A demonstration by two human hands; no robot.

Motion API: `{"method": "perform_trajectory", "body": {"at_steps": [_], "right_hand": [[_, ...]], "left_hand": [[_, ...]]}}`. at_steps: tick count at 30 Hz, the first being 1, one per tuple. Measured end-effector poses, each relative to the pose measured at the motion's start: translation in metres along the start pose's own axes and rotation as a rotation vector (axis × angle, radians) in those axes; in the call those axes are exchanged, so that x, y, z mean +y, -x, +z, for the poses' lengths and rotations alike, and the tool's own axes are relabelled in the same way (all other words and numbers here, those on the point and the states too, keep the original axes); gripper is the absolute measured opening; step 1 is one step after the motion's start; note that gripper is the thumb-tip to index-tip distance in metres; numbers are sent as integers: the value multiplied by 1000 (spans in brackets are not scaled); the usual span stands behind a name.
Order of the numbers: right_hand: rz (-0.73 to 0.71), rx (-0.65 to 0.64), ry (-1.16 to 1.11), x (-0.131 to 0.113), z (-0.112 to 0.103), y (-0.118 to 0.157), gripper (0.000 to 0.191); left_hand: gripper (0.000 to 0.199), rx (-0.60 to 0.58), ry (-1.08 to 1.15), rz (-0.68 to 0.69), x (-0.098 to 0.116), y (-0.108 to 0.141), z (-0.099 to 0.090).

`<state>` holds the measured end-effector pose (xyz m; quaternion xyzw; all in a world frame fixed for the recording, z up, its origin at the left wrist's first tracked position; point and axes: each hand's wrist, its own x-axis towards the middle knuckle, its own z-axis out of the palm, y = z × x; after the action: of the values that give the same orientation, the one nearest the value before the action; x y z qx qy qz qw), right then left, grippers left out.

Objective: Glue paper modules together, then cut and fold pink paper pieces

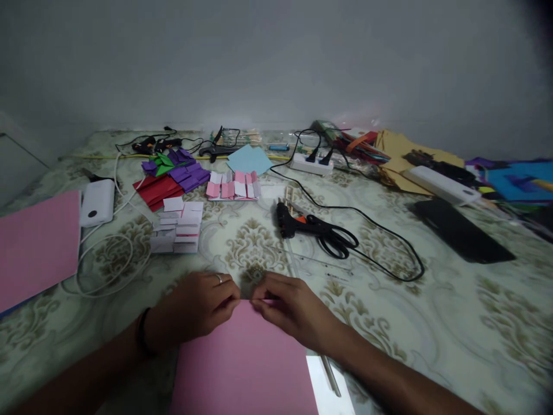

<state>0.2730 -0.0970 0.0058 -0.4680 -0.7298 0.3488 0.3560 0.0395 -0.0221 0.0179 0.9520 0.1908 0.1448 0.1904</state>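
Note:
A pink sheet of paper (246,363) lies in front of me, its far edge between my two hands. My left hand (201,305), with a ring on one finger, pinches that edge left of its middle. Close beside it, my right hand (289,305) pinches the same edge, fingertips pressed together. Under the right forearm a white sheet (324,392) shows, with a thin grey stick-like item (330,374) on it. Beyond my hands are folded white paper pieces (178,226) and folded pink-and-white pieces (233,185).
Right of centre lie a black glue gun (286,222) and black-handled scissors (334,236), near a trailing black cable. A power strip (311,164) stands behind. To the left are a white power bank (97,202) and pink sheets (38,242). A dark phone-like slab (464,230) lies right.

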Motion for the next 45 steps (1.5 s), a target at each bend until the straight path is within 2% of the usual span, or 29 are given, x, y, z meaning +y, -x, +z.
{"method": "perform_trajectory", "body": {"at_steps": [7,18,26,33,37,45], "right_hand": [[43,3,16,2,-12,-3,11],[114,36,78,-2,-31,-7,12],[127,91,51,2,-39,-7,13],[183,51,42,1,-38,-8,12],[205,33,39,0,-37,-8,12],[244,70,-34,-3,-38,-9,12]], "left_hand": [[17,6,70,-43,-9,2,-11],[16,-57,185,-243,-30,-1,-32],[23,-20,268,-355,-44,0,-51],[23,-47,255,-361,-45,0,-51],[25,-51,244,-423,-45,1,-49],[25,103,226,-447,-42,-1,-48]]}}
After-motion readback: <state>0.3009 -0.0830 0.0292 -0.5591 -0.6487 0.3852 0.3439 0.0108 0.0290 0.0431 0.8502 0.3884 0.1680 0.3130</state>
